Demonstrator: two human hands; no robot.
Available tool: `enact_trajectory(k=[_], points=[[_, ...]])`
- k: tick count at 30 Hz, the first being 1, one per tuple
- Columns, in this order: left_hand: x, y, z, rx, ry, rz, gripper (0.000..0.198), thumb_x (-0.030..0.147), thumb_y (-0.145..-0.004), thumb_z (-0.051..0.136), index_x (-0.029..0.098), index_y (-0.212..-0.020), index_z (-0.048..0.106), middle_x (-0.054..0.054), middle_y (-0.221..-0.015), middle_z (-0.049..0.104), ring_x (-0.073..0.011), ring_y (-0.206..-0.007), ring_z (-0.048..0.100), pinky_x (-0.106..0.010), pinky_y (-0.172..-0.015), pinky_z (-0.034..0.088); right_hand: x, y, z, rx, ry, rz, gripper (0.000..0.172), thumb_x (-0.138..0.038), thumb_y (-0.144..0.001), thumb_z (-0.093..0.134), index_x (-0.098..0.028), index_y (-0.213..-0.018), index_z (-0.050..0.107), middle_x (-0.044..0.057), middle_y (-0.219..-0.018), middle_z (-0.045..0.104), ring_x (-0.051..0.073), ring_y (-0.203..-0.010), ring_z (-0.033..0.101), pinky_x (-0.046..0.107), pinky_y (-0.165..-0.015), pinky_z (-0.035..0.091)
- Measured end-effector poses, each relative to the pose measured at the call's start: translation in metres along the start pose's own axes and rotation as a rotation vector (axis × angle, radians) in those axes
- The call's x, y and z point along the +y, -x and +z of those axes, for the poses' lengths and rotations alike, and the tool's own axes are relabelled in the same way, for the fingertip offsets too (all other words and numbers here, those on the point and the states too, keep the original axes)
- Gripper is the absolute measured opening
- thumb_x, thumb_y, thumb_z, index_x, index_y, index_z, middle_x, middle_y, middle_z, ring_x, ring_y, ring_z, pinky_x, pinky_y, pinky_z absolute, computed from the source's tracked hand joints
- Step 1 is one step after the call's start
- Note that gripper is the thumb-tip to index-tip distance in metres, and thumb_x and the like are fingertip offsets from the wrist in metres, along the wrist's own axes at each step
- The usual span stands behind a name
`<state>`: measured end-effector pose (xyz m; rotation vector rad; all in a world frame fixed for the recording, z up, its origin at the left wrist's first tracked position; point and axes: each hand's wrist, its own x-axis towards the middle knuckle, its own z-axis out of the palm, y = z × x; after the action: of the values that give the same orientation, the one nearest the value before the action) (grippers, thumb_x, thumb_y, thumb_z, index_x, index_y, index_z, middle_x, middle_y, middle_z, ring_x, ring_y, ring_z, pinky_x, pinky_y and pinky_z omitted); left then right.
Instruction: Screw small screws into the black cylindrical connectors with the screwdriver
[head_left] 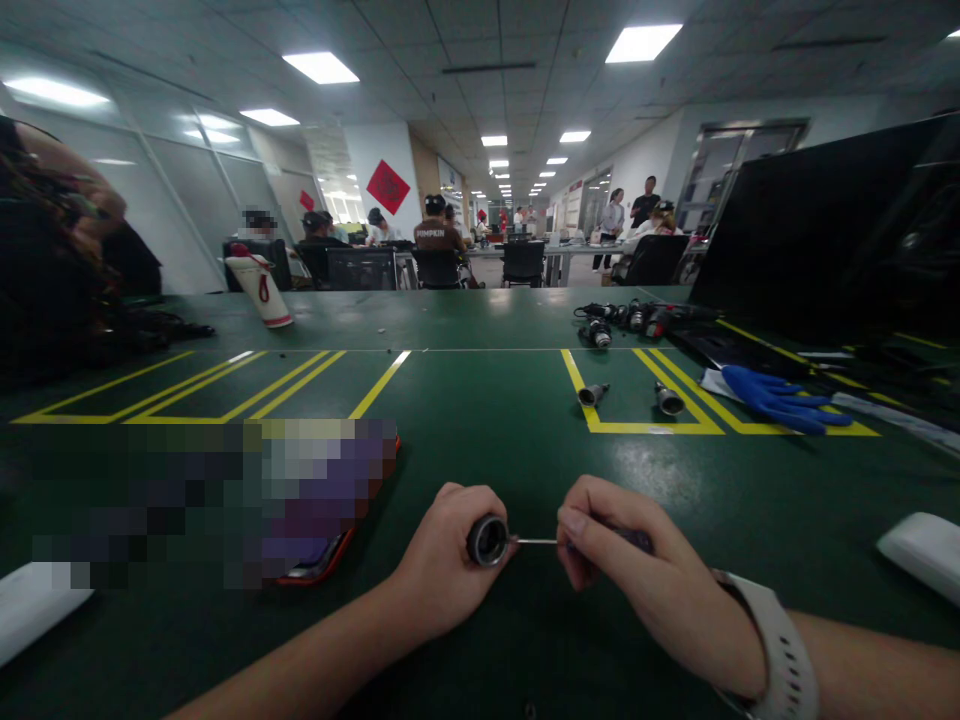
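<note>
Black cylinder [487,540] meets screwdriver [634,541] at the table's near edge

We hold the small cylinder in our left hand [442,560], fingers curled round it and its round face turned toward us. It sits just above the green table [487,430], at the middle of the near edge. Our right hand [637,570] pinches the screwdriver's handle with fingertips pressed together, and the thin shaft touches the cylinder's side. To do this well, we judge, the shaft should run level and square to the part, the left grip should resist turning, and only the fingertips should twist. Two small parts [592,393] and a blue glove [780,400] lie farther off, toward the right edge.
</note>
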<state>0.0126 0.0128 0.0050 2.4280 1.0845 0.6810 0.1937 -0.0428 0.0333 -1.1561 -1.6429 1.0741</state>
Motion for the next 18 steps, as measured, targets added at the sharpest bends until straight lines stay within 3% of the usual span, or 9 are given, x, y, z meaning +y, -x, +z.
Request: enact_trajectory(k=[4,10,15,18], points=[[-0.001,0.000,-0.001,0.021,-0.001,-0.021,0.013,0.018,-0.071,0.057,0.019,-0.062,0.048,0.002,-0.062,0.055,-0.0156,-0.062,0.051,-0.028,-0.061,0.036,0.010,-0.003,0.002,0.026,-0.217,0.049,0.026,-0.033,-0.089,0.044,-0.018,-0.068,0.050,-0.002,-0.056,0.051,0.012,-0.055,0.049,0.025,-0.054,0.039],[-0.001,0.000,0.001,0.090,-0.060,-0.031,0.015,0.018,-0.073,0.056,0.020,-0.061,0.046,0.003,-0.059,0.053,-0.0153,-0.061,0.050,-0.029,-0.061,0.036,0.007,0.001,0.002,-0.021,-0.053,0.006,0.029,-0.034,-0.089,0.046,-0.016,-0.068,0.054,0.000,-0.063,0.055,0.013,-0.061,0.050,0.026,-0.058,0.039],[-0.002,0.001,0.001,0.104,-0.071,-0.033,0.015,0.019,-0.073,0.056,0.019,-0.062,0.046,0.002,-0.061,0.053,-0.0162,-0.062,0.050,-0.028,-0.060,0.036,0.014,-0.003,0.004,0.003,-0.311,0.081,0.026,-0.033,-0.089,0.045,-0.017,-0.070,0.052,-0.001,-0.060,0.055,0.012,-0.057,0.051,0.026,-0.057,0.040],[-0.002,0.002,0.000,0.110,-0.063,-0.028,0.016,0.019,-0.074,0.055,0.019,-0.061,0.046,0.002,-0.060,0.053,-0.0155,-0.061,0.049,-0.028,-0.060,0.036,0.015,-0.003,0.004,0.012,-0.298,0.058,0.026,-0.034,-0.089,0.047,-0.017,-0.070,0.053,-0.001,-0.059,0.055,0.012,-0.057,0.050,0.026,-0.056,0.039]])
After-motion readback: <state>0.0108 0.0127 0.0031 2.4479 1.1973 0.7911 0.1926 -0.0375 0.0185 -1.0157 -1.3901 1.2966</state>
